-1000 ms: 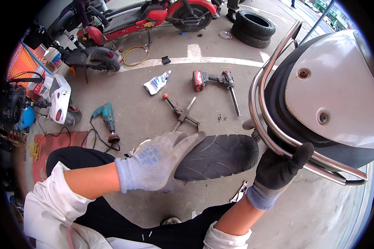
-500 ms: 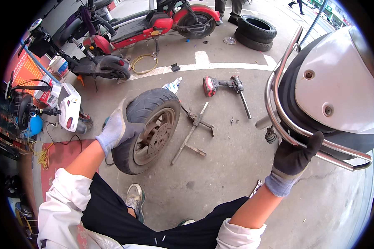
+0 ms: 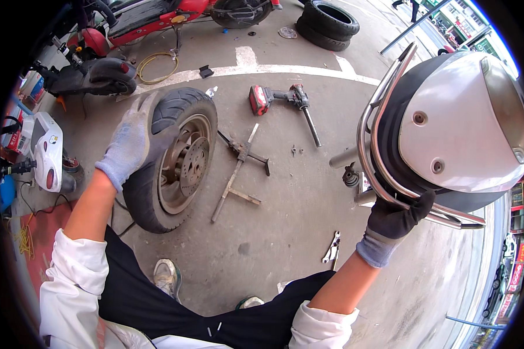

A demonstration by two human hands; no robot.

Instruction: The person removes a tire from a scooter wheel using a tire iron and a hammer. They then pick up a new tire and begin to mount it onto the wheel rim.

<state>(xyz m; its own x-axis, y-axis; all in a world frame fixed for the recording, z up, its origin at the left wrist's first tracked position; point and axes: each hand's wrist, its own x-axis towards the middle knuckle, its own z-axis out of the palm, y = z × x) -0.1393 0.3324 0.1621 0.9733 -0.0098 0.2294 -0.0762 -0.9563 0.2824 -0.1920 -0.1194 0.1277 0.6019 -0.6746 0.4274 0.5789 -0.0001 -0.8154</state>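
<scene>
My left hand (image 3: 133, 138), in a blue-grey glove, is closed on the top-left of the tyre of an upright wheel (image 3: 190, 166), whose rusty hub and brake disc face right. My right hand (image 3: 397, 218), gloved with a dark palm, grips the chrome rail (image 3: 363, 145) around the rear of a silver scooter body (image 3: 460, 128). Between them on the concrete lie a metal stand tool (image 3: 244, 156), a red-and-black cordless impact wrench (image 3: 261, 100) fitted with a long socket, and small metal parts (image 3: 294, 150). Spanners (image 3: 332, 247) lie near my right forearm.
Across the top stand a red scooter (image 3: 128, 29) and stacked tyres (image 3: 326, 32). At left are a black kick scooter (image 3: 90, 78), a white scooter (image 3: 48, 154) and a red mat (image 3: 41, 250). A yellow hose (image 3: 157, 67) lies behind the wheel. A pedestrian (image 3: 414, 8) is far off near poles.
My left hand has moved the wheel from the centre front to the left, turning it so its disc side shows. My right hand stays on the rail. The camera view has shifted.
</scene>
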